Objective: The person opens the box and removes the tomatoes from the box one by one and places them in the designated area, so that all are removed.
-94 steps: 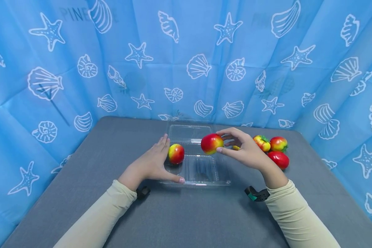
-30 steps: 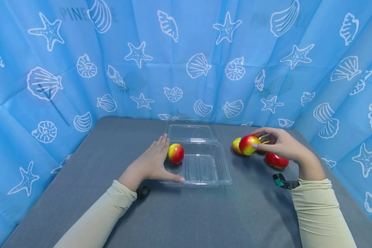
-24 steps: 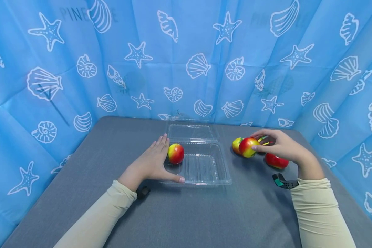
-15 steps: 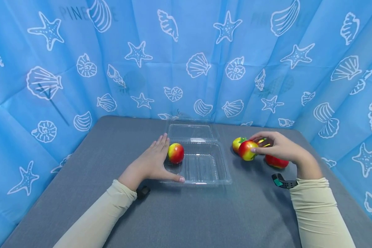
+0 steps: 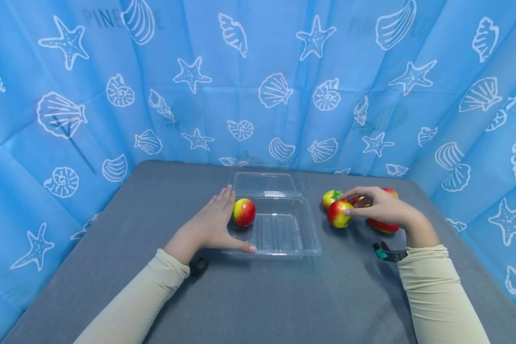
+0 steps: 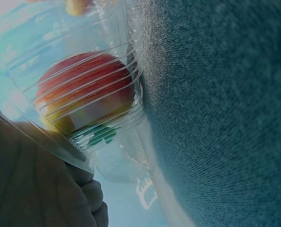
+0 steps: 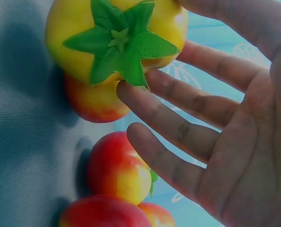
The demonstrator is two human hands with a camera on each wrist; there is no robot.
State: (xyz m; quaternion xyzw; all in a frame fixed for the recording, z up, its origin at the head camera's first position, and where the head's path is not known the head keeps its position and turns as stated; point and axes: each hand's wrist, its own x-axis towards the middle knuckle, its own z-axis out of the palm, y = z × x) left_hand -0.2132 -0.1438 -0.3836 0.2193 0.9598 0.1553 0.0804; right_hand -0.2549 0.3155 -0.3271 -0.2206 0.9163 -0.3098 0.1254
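My left hand (image 5: 210,224) rests against the left side of a clear plastic clamshell box (image 5: 284,234), fingers straight and thumb along its front edge. One red-and-yellow tomato (image 5: 244,213) sits in the box's left part; the left wrist view shows it through the ribbed wall. Right of the box, my right hand (image 5: 384,208) holds another tomato (image 5: 338,215) between thumb and fingers, low by the table. Its green star-shaped calyx (image 7: 116,40) faces the right wrist camera. Whether this tomato touches the table, I cannot tell.
A yellowish tomato (image 5: 329,199) lies just behind the held one. More red tomatoes (image 5: 384,227) lie partly hidden behind my right hand. The box's lid (image 5: 264,182) lies folded back toward the blue shell-print curtain (image 5: 258,95). Grey cloth (image 5: 258,296) covers the table.
My right hand has carried a tomato from above the box to the group on the right, then lowered it and shifted slightly left. My left hand stays in place.
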